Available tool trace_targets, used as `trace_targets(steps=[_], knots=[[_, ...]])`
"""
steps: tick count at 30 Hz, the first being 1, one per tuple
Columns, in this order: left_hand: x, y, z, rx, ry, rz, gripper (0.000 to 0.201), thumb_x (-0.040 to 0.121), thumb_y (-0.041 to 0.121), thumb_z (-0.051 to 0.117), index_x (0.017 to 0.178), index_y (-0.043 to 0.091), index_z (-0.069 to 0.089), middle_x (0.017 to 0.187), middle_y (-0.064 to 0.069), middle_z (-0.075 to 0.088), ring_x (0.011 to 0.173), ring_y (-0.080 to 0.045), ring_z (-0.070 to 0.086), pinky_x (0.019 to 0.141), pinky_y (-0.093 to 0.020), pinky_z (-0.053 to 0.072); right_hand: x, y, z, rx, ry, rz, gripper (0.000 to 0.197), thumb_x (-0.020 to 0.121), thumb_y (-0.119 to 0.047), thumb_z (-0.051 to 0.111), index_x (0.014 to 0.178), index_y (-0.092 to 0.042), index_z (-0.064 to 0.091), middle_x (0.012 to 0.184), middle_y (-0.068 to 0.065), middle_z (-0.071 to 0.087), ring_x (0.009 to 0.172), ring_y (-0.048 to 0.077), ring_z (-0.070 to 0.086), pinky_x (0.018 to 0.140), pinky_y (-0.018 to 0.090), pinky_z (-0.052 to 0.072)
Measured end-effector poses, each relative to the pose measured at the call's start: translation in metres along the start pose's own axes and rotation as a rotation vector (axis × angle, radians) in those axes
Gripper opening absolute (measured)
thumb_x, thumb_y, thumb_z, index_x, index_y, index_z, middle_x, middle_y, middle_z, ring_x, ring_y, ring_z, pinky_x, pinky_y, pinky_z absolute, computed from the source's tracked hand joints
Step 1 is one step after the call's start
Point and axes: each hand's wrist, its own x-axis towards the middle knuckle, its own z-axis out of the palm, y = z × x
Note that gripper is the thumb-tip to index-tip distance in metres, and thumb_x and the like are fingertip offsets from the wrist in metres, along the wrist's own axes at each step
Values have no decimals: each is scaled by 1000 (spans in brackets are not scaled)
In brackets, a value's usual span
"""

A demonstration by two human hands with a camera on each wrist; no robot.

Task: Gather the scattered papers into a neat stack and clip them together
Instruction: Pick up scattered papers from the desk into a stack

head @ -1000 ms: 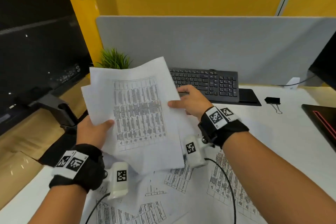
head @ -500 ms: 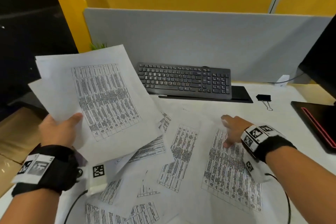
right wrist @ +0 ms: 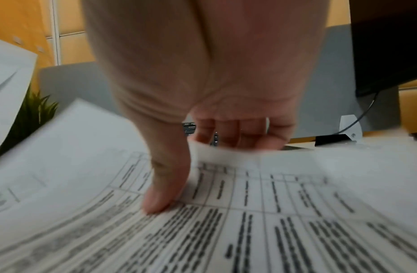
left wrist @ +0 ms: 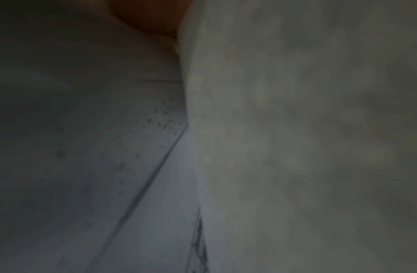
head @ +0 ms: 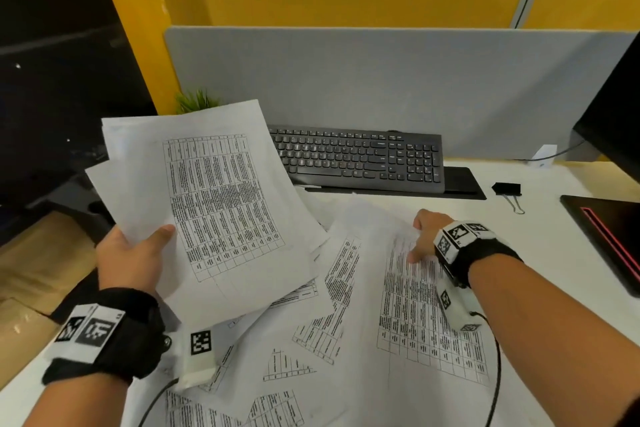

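Left hand (head: 130, 258) grips a gathered sheaf of papers (head: 211, 198) above the counter (head: 540, 229); right hand (head: 424, 236) pinches a loose sheet (head: 426, 308) at its far edge, where thin, limp paper probably lifts best.

An office workstation: a white desk (head: 540, 229) backed by a grey fabric divider panel (head: 381, 80) with yellow walls behind. A black keyboard (head: 356, 158) sits along the desk's far edge, dark monitors (head: 62, 80) stand at both sides, and printed table sheets (head: 426, 305) cover the desk.
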Motion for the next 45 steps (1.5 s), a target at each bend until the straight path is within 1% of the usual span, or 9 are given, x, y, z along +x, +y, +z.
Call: trace_targets(steps=[9,14,19,23,27,31,34,38,45], knots=[[9,14,13,23,-8,109,41,87,12,63,127,6,53,115,-6,58,103,-23,53,89,-38,41,-76,-13,-110,-469,571,-190,20,94,-27,47,109,-25,59,103,1,63,102,23,58,99,45,30],[-4,38,34,7,-99,238,36,88,10,62,123,7,55,105,-3,57,96,-19,54,83,-31,39,-129,-57,-177,-593,686,-623,28,88,-30,57,116,-25,62,134,7,44,122,30,40,97,46,31],[-25,51,66,43,-342,269,21,88,-6,51,76,9,56,63,6,60,65,-7,51,58,-20,44,-139,-108,-189,-387,636,-819,38,84,-37,66,119,-22,61,155,2,24,142,25,19,113,49,19],[-13,39,75,-145,-502,107,35,97,4,41,62,10,41,41,18,54,46,6,53,49,-7,40,-134,-113,-193,-127,613,-795,18,85,-28,67,85,-15,54,81,-3,55,90,20,52,74,29,35],[-12,34,73,-328,-639,51,43,92,38,49,59,12,45,50,19,59,45,6,54,50,-12,48,-135,-99,-193,55,582,-758,23,87,-13,63,74,-21,45,84,-7,62,83,11,64,53,20,36],[-56,60,72,-298,-886,97,66,59,74,54,102,27,73,109,6,71,103,-14,66,90,-36,51,-148,-88,-195,-69,663,-702,12,89,-15,60,88,-20,49,94,-1,63,88,16,60,67,26,40],[-58,68,83,-251,-811,146,21,89,43,56,109,49,56,89,47,59,88,26,55,87,2,37,-152,-81,-198,-170,741,-649,14,88,-19,61,89,-23,47,94,0,60,88,21,56,70,31,36],[-56,69,100,-297,-620,223,63,64,27,83,120,15,60,111,5,70,104,-12,66,97,-40,49,-161,-82,-195,-42,699,-707,22,84,-23,68,89,-24,47,85,-5,55,83,19,54,56,25,33],[-42,59,105,-354,-437,213,56,74,0,71,127,9,55,120,-4,65,109,-19,64,98,-45,48,-142,-35,-158,724,1055,-704,68,69,-49,75,126,-37,39,133,-8,39,126,12,38,109,45,31]])
